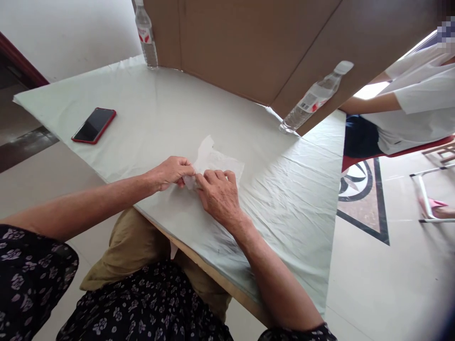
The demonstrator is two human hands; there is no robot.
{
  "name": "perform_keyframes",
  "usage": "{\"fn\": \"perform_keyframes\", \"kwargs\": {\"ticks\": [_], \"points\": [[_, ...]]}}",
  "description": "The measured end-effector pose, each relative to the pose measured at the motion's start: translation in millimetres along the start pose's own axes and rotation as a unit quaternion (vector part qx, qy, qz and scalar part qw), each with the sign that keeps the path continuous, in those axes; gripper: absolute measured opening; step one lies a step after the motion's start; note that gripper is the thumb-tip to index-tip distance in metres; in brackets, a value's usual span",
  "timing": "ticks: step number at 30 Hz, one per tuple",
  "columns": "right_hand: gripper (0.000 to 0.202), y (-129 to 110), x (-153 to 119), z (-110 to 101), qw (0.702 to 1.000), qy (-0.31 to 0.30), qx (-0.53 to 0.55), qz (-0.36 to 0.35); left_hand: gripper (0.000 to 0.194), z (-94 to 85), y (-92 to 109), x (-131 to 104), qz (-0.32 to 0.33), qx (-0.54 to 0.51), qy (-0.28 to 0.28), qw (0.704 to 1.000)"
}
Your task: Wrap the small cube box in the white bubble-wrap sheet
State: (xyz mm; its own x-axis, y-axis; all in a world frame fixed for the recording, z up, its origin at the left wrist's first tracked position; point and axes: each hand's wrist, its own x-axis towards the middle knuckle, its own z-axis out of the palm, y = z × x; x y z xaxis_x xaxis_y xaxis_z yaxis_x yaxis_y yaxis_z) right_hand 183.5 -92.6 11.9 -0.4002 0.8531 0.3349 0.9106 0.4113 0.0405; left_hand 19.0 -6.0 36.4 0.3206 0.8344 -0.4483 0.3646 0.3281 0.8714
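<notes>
A thin white tissue (pixel 223 162), creased and uneven at its edges, lies on the pale green tablecloth (pixel 142 109) near the front edge. My left hand (pixel 176 171) pinches the tissue's left corner between thumb and fingers. Close beside it, my right hand (pixel 219 193) rests over the near side of the tissue, its fingers bent and its thumb and index finger closed on the crumpled part. The fingers of both hands almost meet there. Part of the tissue is hidden under my right hand.
A phone with a red case (pixel 94 125) lies at the left. A large cardboard panel (pixel 234 47) stands across the back, with one water bottle (pixel 146 40) at its left and another bottle (pixel 316 100) at its right. Behind it on the right sits a person in a white shirt (pixel 423 94).
</notes>
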Motion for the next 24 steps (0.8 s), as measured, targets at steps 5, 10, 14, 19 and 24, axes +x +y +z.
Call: {"fn": "perform_keyframes", "kwargs": {"ticks": [5, 10, 14, 19, 24], "points": [[0.020, 0, -1, -14, 0.997, -0.018, 0.069, 0.023, 0.007, -1.6, 8, -5, 0.030, 0.004, -0.073, 0.997], [0.010, 11, 2, -22, 0.982, -0.025, 0.184, 0.041, 0.025, -1.6, 4, -10, 0.139, 0.150, -0.107, 0.973], [0.007, 31, -14, -30, 0.956, 0.083, 0.250, 0.127, 0.024, 2.5, -12, -8, 0.336, 0.324, -0.005, 0.885], [0.023, 49, -59, -39, 0.895, -0.031, 0.292, 0.336, 0.023, 9.8, -29, -8, 0.396, 0.327, 0.004, 0.858], [0.061, 45, -78, -24, 0.822, -0.105, 0.362, 0.427, 0.024, 22.8, -34, -13, 0.408, 0.347, 0.029, 0.844]]}}
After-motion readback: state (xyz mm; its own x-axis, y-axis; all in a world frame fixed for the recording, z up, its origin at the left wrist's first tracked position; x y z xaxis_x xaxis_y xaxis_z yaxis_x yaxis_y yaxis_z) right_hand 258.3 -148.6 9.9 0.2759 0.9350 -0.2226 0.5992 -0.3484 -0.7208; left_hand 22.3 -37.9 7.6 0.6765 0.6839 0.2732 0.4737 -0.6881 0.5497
